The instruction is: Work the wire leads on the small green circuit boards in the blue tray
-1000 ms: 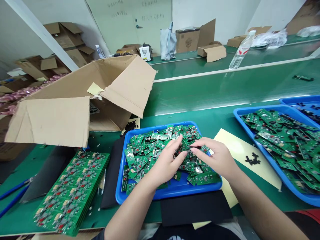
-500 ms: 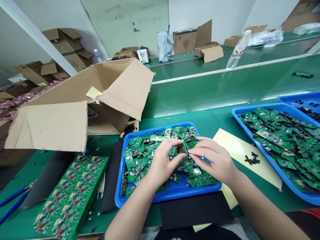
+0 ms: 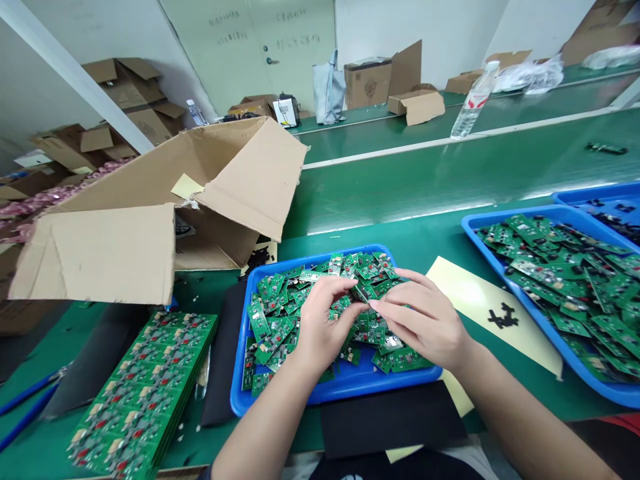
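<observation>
Over the blue tray (image 3: 345,393) my left hand (image 3: 325,320) is closed in a pinch, with a small green circuit board (image 3: 361,291) between its thumb and fingers. My right hand (image 3: 425,317) comes in from the right, its thumb and forefinger pressed together at the near end of that board. Whatever those right fingertips pinch is too small and covered to tell. Many loose circuit boards (image 3: 273,333) lie heaped in the tray under both hands.
Left of the tray is a stack of uncut board panels (image 3: 145,387), with blue-handled pliers (image 3: 35,393) beyond. An open carton (image 3: 220,187) stands behind. Rightward lie yellow paper (image 3: 475,300) holding black parts (image 3: 503,316) and another blue tray (image 3: 565,367) of boards.
The board between my hands has turned and moved slightly left, now within my left fingers. My right fingertips have shifted slightly left along with it.
</observation>
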`<action>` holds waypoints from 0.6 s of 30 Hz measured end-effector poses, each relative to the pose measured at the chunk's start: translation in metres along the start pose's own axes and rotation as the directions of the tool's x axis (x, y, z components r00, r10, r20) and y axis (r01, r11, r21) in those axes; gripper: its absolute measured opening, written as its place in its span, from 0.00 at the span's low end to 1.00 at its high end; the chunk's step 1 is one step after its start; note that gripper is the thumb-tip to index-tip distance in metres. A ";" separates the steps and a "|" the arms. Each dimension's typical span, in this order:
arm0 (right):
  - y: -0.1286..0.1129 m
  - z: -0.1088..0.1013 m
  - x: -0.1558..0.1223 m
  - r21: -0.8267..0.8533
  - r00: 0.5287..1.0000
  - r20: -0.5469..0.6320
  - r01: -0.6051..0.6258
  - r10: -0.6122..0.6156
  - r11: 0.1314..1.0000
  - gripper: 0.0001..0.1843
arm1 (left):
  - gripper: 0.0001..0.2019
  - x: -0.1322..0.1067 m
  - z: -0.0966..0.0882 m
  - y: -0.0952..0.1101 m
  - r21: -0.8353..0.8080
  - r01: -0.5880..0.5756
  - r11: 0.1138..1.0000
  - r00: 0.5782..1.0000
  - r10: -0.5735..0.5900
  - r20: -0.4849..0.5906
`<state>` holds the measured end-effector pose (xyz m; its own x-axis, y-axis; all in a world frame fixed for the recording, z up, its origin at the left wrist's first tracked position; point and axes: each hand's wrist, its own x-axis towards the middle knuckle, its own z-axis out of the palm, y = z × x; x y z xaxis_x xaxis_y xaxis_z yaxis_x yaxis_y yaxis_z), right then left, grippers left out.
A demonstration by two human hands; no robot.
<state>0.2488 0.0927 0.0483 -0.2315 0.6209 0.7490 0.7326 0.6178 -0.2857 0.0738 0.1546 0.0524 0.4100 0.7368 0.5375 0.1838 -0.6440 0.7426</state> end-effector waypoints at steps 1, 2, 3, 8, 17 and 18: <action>0.001 -0.002 0.000 -0.005 1.000 0.005 -0.009 0.009 1.000 0.15 | 0.10 0.000 -0.001 0.000 -0.003 -0.031 1.000 0.999 0.031 -0.022; 0.001 -0.003 -0.001 -0.002 1.000 -0.008 -0.029 0.029 1.000 0.15 | 0.10 0.000 -0.002 -0.001 -0.004 -0.065 0.998 0.997 0.065 -0.048; 0.002 -0.005 -0.001 0.015 0.997 -0.035 -0.062 0.062 0.998 0.15 | 0.11 0.000 -0.003 -0.001 0.000 -0.100 0.995 0.992 0.100 -0.072; 0.003 -0.013 -0.002 0.368 0.964 -0.109 -0.189 0.244 0.910 0.20 | 0.12 0.003 -0.003 0.003 0.086 -0.278 0.957 0.955 0.285 -0.087; -0.007 -0.009 0.001 0.507 0.784 0.374 -0.621 0.496 0.598 0.17 | 0.14 0.000 0.001 0.004 0.194 -0.423 0.885 0.903 0.429 0.009; -0.007 -0.008 0.001 0.532 0.763 0.408 -0.645 0.501 0.549 0.17 | 0.15 0.000 0.001 0.004 0.204 -0.425 0.882 0.902 0.432 0.011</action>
<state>0.2481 0.0851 0.0557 -0.0706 0.9803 0.1843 0.2106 0.1953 -0.9579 0.0753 0.1519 0.0549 0.4592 0.3844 0.8009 0.1703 -0.9229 0.3453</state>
